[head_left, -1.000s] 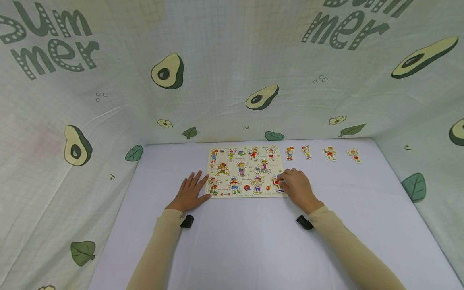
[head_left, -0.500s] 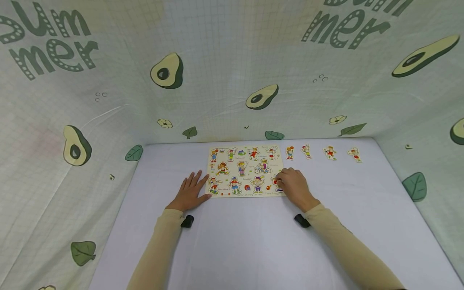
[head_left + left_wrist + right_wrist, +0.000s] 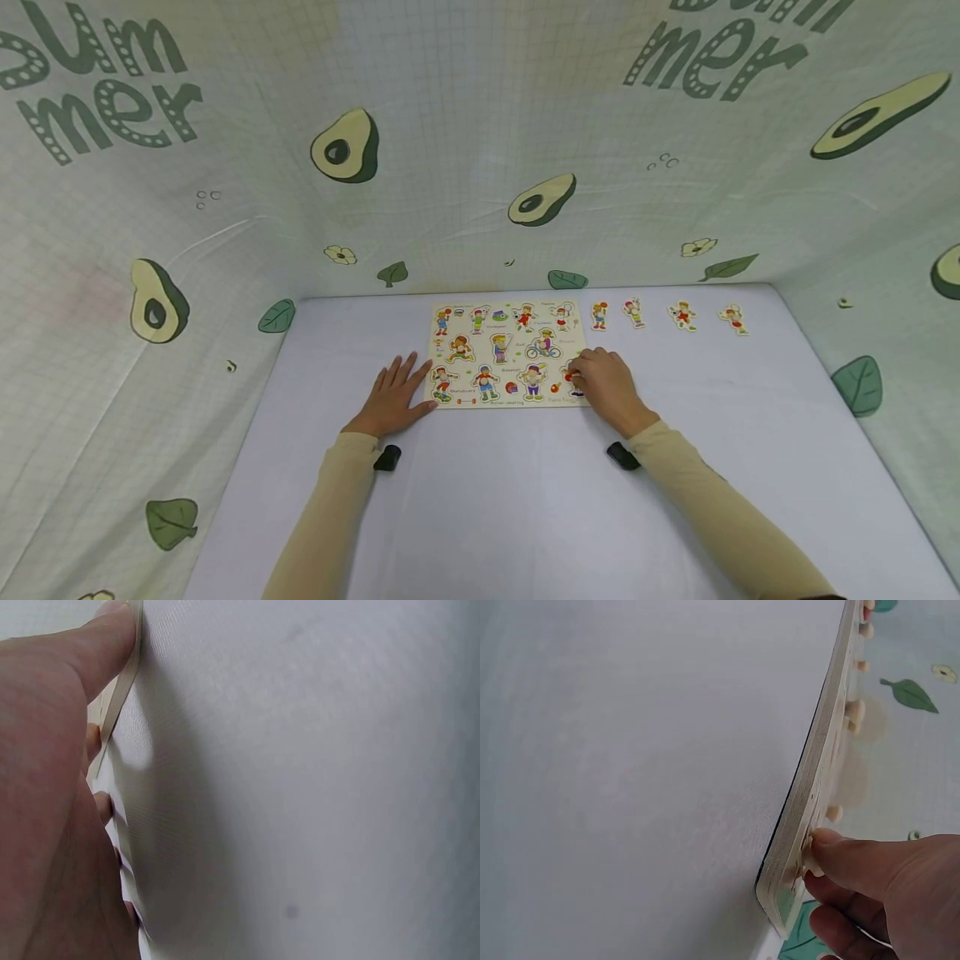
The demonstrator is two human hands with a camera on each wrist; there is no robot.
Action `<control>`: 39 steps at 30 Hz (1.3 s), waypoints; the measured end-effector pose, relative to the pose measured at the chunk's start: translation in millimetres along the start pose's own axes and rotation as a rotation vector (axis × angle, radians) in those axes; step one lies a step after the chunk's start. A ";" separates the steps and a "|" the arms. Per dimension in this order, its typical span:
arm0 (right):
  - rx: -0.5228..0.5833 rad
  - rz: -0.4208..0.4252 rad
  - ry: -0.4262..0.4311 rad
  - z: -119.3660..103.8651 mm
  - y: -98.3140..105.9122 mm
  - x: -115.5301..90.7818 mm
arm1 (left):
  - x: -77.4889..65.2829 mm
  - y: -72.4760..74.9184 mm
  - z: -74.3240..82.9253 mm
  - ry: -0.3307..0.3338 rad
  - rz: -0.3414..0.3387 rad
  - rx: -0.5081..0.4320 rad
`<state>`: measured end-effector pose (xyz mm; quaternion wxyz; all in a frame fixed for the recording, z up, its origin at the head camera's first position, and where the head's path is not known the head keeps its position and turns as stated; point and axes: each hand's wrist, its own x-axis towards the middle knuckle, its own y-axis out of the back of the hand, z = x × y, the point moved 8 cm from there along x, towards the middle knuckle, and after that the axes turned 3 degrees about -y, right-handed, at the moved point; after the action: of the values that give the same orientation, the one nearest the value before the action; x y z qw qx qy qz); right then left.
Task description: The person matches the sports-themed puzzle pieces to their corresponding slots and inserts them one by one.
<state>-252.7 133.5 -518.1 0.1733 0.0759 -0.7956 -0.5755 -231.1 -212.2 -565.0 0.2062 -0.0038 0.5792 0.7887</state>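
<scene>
A cream peg puzzle board [image 3: 525,405] with several child-athlete pieces set in it lies on the white table. My left hand [image 3: 390,400] rests spread, its thumb and fingertips at the board's left edge. In the left wrist view the thumb [image 3: 105,645] lies over that edge. At the lower right corner, my right hand [image 3: 611,387] pinches the knob [image 3: 810,859] of a puzzle piece [image 3: 576,386] between thumb and finger. The hand covers much of that piece. In the right wrist view the piece sits right at the board's face.
Several loose puzzle pieces lie in a row right of the board, such as a basketball player [image 3: 598,316] and a football player [image 3: 682,316]. Behind the table hangs a pale cloth [image 3: 442,242] printed with avocados. Each wrist carries a black device [image 3: 623,456].
My right hand has shifted slightly left at the board's lower right corner, covering more of the piece there. The left hand and the loose pieces have stayed put.
</scene>
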 end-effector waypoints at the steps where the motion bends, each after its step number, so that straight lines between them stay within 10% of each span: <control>1: 0.000 -0.002 -0.002 0.0 -0.2 0.0 | -0.1 0.4 0.8 -0.006 0.006 -0.002; 30: 0.091 -0.028 0.018 4.9 3.3 -9.5 | 0.8 -1.3 -1.1 0.007 -0.004 -0.006; 39: 0.179 0.052 -0.102 35.8 18.8 3.1 | 0.0 -0.3 -1.6 0.003 -0.001 -0.006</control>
<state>-267.1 170.5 -509.8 0.1400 0.0409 -0.8534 -0.5005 -231.4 -213.6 -565.8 0.2058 -0.0061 0.5773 0.7902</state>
